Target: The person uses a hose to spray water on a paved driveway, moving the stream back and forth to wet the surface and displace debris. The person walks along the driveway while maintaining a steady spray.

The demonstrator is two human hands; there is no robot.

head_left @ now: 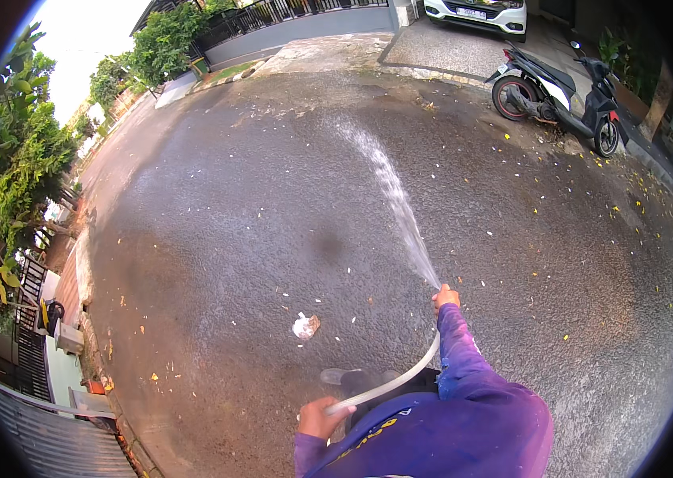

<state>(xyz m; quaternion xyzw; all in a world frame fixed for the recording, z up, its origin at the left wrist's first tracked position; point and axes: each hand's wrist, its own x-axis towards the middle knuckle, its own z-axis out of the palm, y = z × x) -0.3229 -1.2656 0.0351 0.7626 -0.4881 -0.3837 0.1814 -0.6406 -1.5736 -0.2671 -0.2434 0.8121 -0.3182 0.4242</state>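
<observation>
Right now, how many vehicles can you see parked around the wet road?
2. A black scooter stands at the upper right road edge; a white car sits behind it, cut off by the top edge. Others may be hidden.

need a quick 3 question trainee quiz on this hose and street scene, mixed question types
1. True or false: the right hand grips the outlet end of the pale flexible hose, where the water jet leaves.
2. Multiple choice: what does the left hand hold? A) a broom B) the same hose, further back C) nothing
3. Short answer: what stands parked at the upper right of the wet grey asphalt road?

Key:
1. True.
2. B.
3. A black and white scooter, with a white car behind it.
</observation>
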